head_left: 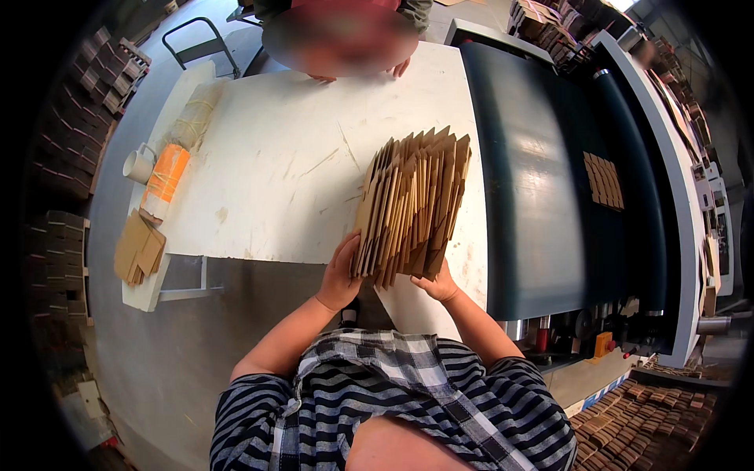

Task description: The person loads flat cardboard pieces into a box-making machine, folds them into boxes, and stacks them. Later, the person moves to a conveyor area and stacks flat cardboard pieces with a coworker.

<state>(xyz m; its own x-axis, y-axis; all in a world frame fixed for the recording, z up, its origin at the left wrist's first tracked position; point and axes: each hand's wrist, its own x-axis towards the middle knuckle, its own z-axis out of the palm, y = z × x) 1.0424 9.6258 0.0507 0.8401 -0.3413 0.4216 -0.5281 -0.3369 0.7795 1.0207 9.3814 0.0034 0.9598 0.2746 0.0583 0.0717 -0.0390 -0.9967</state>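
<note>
Between my two hands is a thick stack of flat brown cardboard pieces (412, 204), standing on edge at the near right of the white table (267, 149). Their pointed top edges fan out unevenly. My left hand (341, 271) presses against the stack's lower left side, its fingers partly behind the card. Along the lower right corner, my right hand (437, 282) grips the stack, with some fingers hidden under it.
A dark conveyor belt (526, 180) runs along the table's right, carrying a small cardboard piece (603, 181). At left lie a white mug (139, 163), an orange-wrapped roll (166, 177) and loose cardboard (140, 250). Another person's hands (400, 68) rest at the far edge.
</note>
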